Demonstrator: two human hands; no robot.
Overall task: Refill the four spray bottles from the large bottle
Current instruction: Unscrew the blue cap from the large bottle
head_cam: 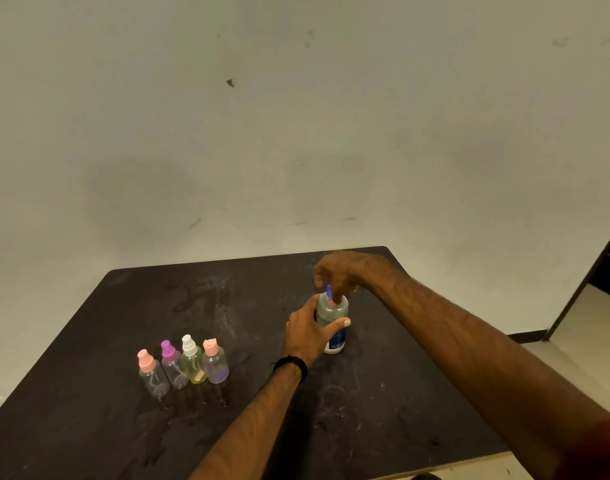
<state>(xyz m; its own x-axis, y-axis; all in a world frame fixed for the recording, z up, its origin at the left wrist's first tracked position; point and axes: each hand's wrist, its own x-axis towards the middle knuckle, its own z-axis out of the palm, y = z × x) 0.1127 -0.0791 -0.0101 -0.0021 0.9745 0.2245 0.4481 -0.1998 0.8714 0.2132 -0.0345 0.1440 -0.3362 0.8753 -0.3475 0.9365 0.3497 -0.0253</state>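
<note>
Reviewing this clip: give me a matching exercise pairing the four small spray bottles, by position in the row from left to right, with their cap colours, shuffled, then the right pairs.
Bottles on the table:
1. leftmost spray bottle
2. second spray bottle
3. third spray bottle
4. rightmost spray bottle

Caps:
A. white
B. flat pink cap
C. purple
D. pink pump top

Pairs: 1-D, 2-C, 3-A, 4-B.

Meanwhile the left hand grips the large bottle while the right hand pinches its blue cap.
</note>
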